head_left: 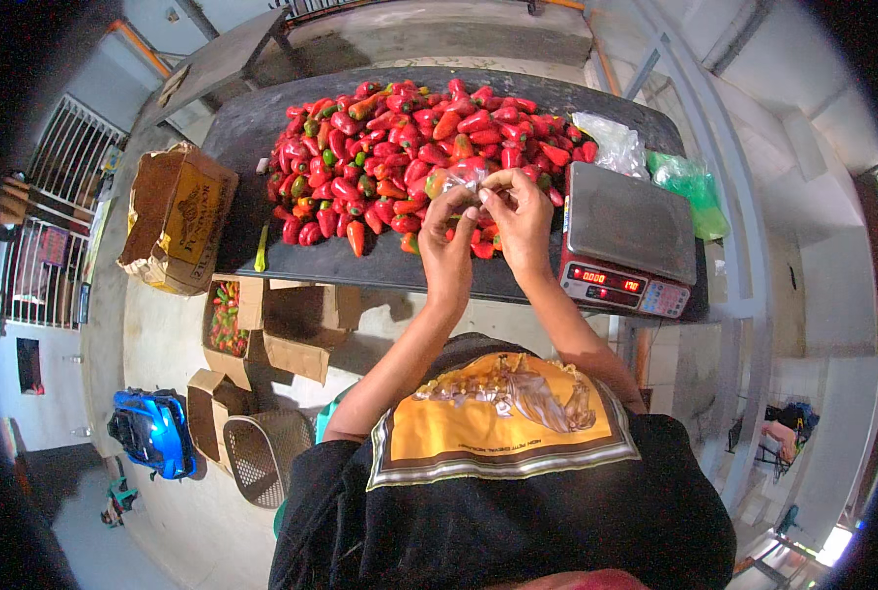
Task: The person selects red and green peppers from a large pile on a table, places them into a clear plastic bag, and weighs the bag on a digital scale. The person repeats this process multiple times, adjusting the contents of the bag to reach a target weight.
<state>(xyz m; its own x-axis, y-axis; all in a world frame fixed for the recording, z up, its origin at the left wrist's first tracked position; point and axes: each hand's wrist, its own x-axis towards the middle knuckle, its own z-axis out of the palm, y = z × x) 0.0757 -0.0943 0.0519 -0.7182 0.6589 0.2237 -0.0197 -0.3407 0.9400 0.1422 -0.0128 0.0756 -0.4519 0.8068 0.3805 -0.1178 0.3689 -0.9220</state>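
A large heap of red peppers (387, 147), a few of them orange or green, covers the middle of a dark table (240, 140). Over the heap's near edge, my left hand (450, 232) and my right hand (516, 214) meet, both pinching a small clear plastic bag (465, 177). Some peppers show behind or through the bag; whether it holds any, I cannot tell. Just right of my right hand stands a digital scale (631, 217) with a bare grey platform and lit red digits. Behind it lie clear plastic bags (612, 144), with a green plastic bag (686, 192) at its right.
An open cardboard box (196, 214) stands at the table's left end, near a yellow-green strip (262, 249). Below the table's near edge are cardboard boxes, one holding peppers (226, 317), a plastic basket (262, 457) and a blue shiny object (155, 435) on the floor.
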